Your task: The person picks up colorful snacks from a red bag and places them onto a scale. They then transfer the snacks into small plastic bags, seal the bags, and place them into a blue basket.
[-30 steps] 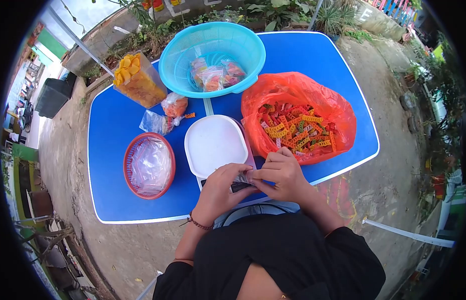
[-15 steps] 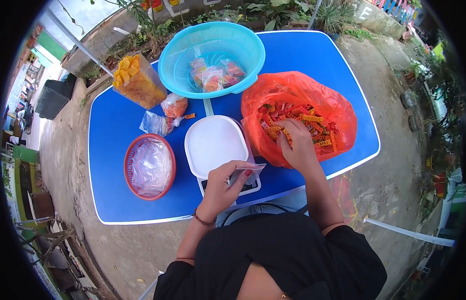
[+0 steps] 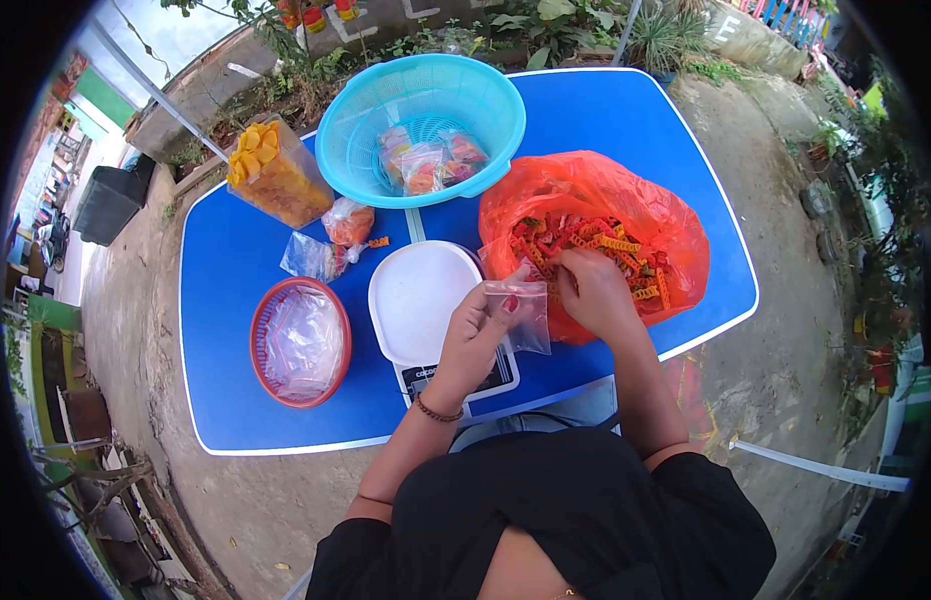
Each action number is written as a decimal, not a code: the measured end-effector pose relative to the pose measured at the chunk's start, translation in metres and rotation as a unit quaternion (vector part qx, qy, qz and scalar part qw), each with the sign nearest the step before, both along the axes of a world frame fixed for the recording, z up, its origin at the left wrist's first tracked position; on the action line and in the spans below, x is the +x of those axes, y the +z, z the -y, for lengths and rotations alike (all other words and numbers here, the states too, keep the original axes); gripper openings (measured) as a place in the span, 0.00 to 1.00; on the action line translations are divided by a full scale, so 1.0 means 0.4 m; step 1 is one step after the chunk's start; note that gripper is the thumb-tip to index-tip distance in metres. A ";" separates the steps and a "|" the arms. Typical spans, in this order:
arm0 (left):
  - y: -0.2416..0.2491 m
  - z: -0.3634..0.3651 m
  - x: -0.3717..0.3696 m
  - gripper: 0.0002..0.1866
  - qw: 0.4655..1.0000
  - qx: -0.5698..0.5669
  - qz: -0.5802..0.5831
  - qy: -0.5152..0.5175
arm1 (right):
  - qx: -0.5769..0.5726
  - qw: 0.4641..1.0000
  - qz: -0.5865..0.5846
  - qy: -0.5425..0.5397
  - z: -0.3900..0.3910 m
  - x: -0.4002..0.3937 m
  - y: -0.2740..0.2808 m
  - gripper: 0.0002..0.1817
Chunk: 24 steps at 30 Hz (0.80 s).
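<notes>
Blue counter [image 3: 225, 350] carries a red plastic bag [image 3: 625, 190] at right; a bump could tip it, spilling curly snacks [image 3: 617, 243]. The right hand [image 3: 597, 290] curls over them, fingertips hidden, so I cannot tell if it grips any. The left hand's [image 3: 472, 325] fingers pinch a small clear bag [image 3: 530, 318] near left of the red one; a loose pinch could drop it.

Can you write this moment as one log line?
left hand: holds clear bag; right hand: at snacks in red bag; scale: on blue table

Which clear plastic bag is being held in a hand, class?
The small bag held in the left hand, near the red sack of twisted snacks; the other clear bags rest in baskets or on the table.
</notes>
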<state>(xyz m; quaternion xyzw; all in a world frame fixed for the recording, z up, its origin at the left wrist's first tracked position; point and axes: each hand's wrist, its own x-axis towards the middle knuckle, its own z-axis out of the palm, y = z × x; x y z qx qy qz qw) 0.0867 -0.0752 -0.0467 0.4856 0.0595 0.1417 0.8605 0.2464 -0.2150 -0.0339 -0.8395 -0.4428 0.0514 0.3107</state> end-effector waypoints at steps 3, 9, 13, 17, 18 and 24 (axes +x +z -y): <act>0.000 0.014 -0.002 0.16 0.997 -0.073 -0.025 0.012 | 0.042 0.999 0.013 -0.008 -0.028 0.046 -0.009 0.14; -0.025 0.033 -0.016 0.17 0.998 -0.033 -0.040 0.023 | 0.065 0.997 0.047 0.018 -0.087 0.097 -0.050 0.20; -0.046 0.038 -0.025 0.17 0.997 0.021 -0.064 0.025 | 0.031 0.997 0.062 -0.013 -0.093 0.067 -0.057 0.23; -0.041 0.038 -0.014 0.18 0.998 0.023 -0.060 0.025 | -0.013 0.997 0.080 0.007 -0.084 0.064 -0.035 0.22; -0.042 0.037 -0.013 0.18 0.998 0.023 -0.062 0.023 | -0.005 0.995 0.096 0.013 -0.083 0.067 -0.036 0.21; -0.044 0.047 -0.027 0.19 0.997 0.049 -0.056 0.022 | -0.043 0.996 0.077 -0.010 -0.062 0.051 -0.032 0.17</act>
